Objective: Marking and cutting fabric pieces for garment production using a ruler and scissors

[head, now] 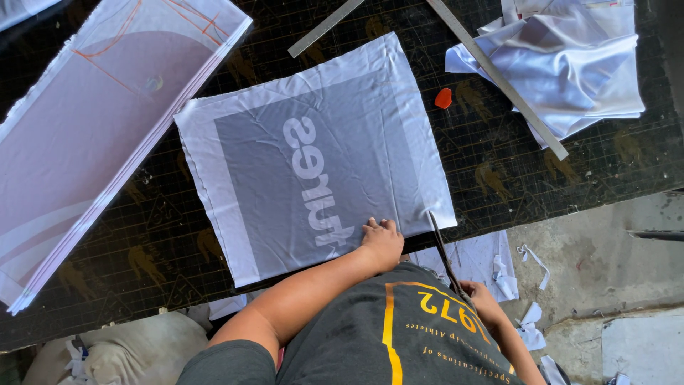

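A square piece of white and grey printed fabric [313, 153] lies flat on the dark cutting mat [499, 171]. My left hand [381, 241] presses down on the fabric's near edge, fingers curled. My right hand [481, 298] is low at the table's near edge, partly hidden by my shirt, and holds a pair of scissors [442, 253]. The blades point up toward the fabric's near right corner.
A stack of long white and pink fabric panels [100, 121] lies at the left. A crumpled white fabric pile [570, 64] sits at the far right under a long metal ruler [499, 75]. A second ruler [324, 27] and an orange chalk [443, 98] lie beyond. Scraps litter the floor [605, 264].
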